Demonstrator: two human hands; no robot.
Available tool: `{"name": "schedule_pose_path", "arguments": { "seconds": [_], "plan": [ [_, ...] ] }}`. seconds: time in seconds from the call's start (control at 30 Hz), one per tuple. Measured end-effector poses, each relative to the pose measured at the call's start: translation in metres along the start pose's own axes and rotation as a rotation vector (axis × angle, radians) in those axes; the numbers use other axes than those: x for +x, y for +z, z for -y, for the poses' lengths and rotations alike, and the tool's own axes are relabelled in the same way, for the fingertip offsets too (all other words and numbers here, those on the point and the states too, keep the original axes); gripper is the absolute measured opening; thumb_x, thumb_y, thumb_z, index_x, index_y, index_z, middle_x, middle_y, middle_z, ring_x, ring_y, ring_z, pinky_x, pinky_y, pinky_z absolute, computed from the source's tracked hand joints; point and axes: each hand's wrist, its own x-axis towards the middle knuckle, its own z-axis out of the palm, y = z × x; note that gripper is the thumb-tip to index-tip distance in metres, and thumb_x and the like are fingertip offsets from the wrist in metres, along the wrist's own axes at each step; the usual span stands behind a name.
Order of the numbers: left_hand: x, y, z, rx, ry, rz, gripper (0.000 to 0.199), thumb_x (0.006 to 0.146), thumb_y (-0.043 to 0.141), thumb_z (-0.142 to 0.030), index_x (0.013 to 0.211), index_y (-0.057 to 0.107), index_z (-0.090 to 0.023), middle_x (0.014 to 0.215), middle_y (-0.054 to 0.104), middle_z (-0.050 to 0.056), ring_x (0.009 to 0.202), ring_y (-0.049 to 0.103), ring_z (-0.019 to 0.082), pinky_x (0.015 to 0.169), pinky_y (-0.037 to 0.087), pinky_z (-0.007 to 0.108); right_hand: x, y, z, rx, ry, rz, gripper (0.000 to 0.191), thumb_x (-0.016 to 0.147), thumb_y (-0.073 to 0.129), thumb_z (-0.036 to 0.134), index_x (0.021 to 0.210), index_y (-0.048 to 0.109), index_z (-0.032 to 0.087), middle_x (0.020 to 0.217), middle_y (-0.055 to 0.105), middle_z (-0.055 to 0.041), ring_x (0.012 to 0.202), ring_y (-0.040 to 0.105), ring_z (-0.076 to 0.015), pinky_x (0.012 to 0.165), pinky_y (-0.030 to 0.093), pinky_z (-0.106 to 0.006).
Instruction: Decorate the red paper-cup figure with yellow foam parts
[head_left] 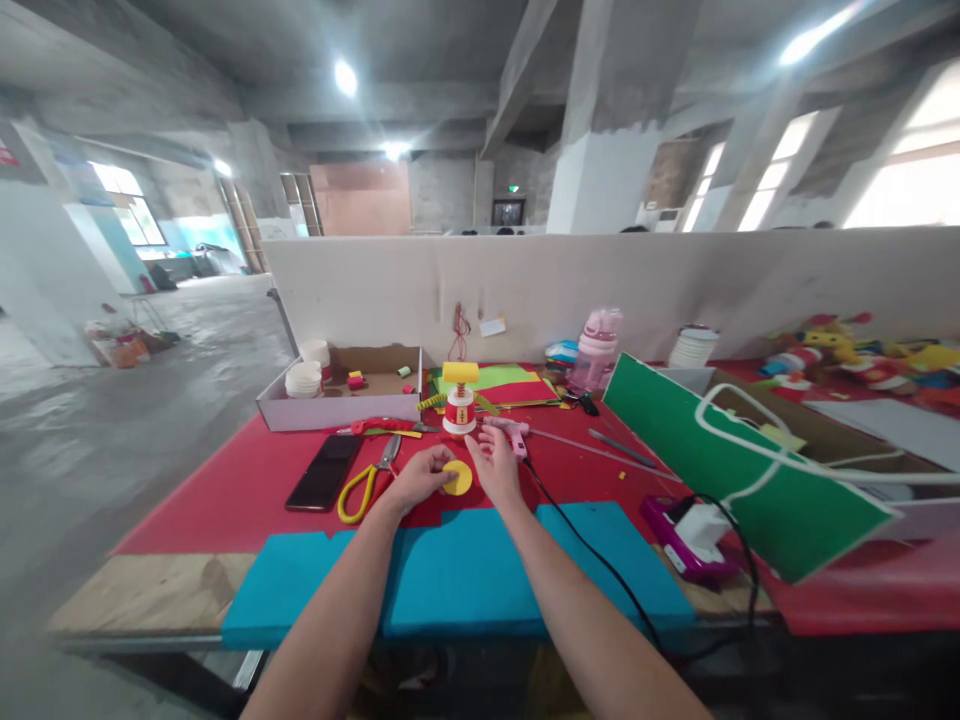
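Note:
A yellow disc [459,479] is pinched at its left edge by my left hand [424,473], low over the red table cover. My right hand [493,464] is open, fingers apart, just right of the disc and holding nothing. Behind both hands stands a small paper-cup figure [460,408], red and white, with a yellow roll on top and folded yellow-green strips as arms. By my right fingertips lies a pink glue gun [516,437] with a black cord. Yellow-handled scissors [367,485] rest left of my left hand.
A black phone [323,473] lies at the left. Behind it stands a tray [341,412] with paper cups and bits. Coloured sheets [499,385] and a pink bottle [598,345] are at the back. At the right are a green board [720,450] and a purple power strip [686,545].

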Motion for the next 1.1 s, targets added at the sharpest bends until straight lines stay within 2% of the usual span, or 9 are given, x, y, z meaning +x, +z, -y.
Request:
{"name": "schedule_pose_path", "arguments": {
  "seconds": [0.17,0.33,0.4,0.47,0.53,0.63,0.73,0.93,1.1],
  "plan": [
    [0.007,0.003,0.009,-0.071,0.04,-0.203,0.037,0.066,0.072,-0.038,0.082,0.045,-0.018,0.06,0.056,-0.005,0.053,0.052,0.01,0.053,0.039,0.02,-0.02,-0.004,0.007,0.295,0.259,0.32,0.039,0.069,0.07,0.052,0.087,0.062,0.019,0.079,0.067,-0.0037,0.067,0.063,-0.0169,0.056,0.052,-0.028],
    [0.007,0.005,0.0,0.03,0.051,-0.279,0.032,0.072,0.065,-0.042,0.083,0.043,-0.02,0.059,0.056,-0.005,0.053,0.055,0.012,0.055,0.042,0.023,-0.013,-0.002,0.002,0.376,0.306,0.369,0.033,0.06,0.077,0.043,0.074,0.062,0.018,0.066,0.063,0.0018,0.053,0.055,-0.0106,0.051,0.048,-0.024],
    [-0.006,-0.001,-0.012,0.276,0.05,-0.307,0.024,0.081,0.055,-0.042,0.086,0.046,-0.02,0.065,0.06,0.0,0.06,0.06,0.016,0.06,0.045,0.026,-0.011,-0.002,0.001,0.424,0.309,0.348,0.03,0.061,0.076,0.041,0.074,0.063,0.017,0.064,0.062,0.0025,0.054,0.055,-0.01,0.053,0.047,-0.023],
    [-0.027,-0.013,-0.024,0.732,0.051,-0.455,0.019,0.088,0.045,-0.037,0.091,0.05,-0.019,0.082,0.065,0.007,0.079,0.064,0.021,0.072,0.046,0.031,-0.009,-0.003,0.002,0.491,0.328,0.301,0.027,0.062,0.074,0.039,0.075,0.063,0.017,0.067,0.062,0.0027,0.058,0.056,-0.0097,0.055,0.046,-0.022],
    [-0.051,-0.028,-0.033,1.195,-0.148,-0.571,0.019,0.089,0.043,-0.033,0.09,0.052,-0.016,0.091,0.066,0.016,0.092,0.064,0.03,0.079,0.045,0.039,-0.008,-0.003,0.002,0.541,0.353,0.257,0.026,0.063,0.073,0.038,0.076,0.063,0.018,0.07,0.063,0.0023,0.059,0.056,-0.0096,0.055,0.046,-0.021],
    [-0.076,-0.042,-0.038,1.467,-0.462,-0.444,0.025,0.085,0.048,-0.035,0.096,0.052,-0.012,0.093,0.067,0.022,0.094,0.064,0.036,0.081,0.044,0.043,-0.003,-0.003,0.001,0.602,0.358,0.223,0.026,0.064,0.072,0.038,0.078,0.063,0.019,0.073,0.064,0.0015,0.06,0.056,-0.0093,0.056,0.046,-0.021],
    [-0.077,-0.041,-0.038,1.508,-0.501,-0.328,0.03,0.083,0.05,-0.034,0.105,0.048,-0.014,0.096,0.068,0.02,0.096,0.064,0.036,0.078,0.045,0.041,0.0,-0.005,0.001,0.681,0.36,0.21,0.028,0.062,0.074,0.038,0.078,0.062,0.019,0.074,0.065,0.0012,0.061,0.057,-0.0097,0.059,0.048,-0.022],
    [-0.062,-0.032,-0.044,1.444,-0.571,-0.262,0.029,0.08,0.05,-0.024,0.107,0.044,-0.017,0.098,0.068,0.017,0.094,0.066,0.032,0.07,0.045,0.035,0.0,-0.012,0.007,0.806,0.382,0.21,0.037,0.058,0.078,0.042,0.08,0.057,0.019,0.068,0.066,0.0017,0.059,0.059,-0.0106,0.058,0.047,-0.022],
    [-0.11,-0.036,-0.049,1.038,-0.458,-0.297,0.029,0.074,0.059,-0.03,0.097,0.045,-0.021,0.067,0.061,0.001,0.062,0.062,0.02,0.052,0.037,0.024,0.004,-0.011,0.007,0.836,0.375,0.189,0.044,0.056,0.079,0.046,0.081,0.055,0.019,0.065,0.065,0.0021,0.054,0.059,-0.0108,0.054,0.045,-0.022]
  ]
}}
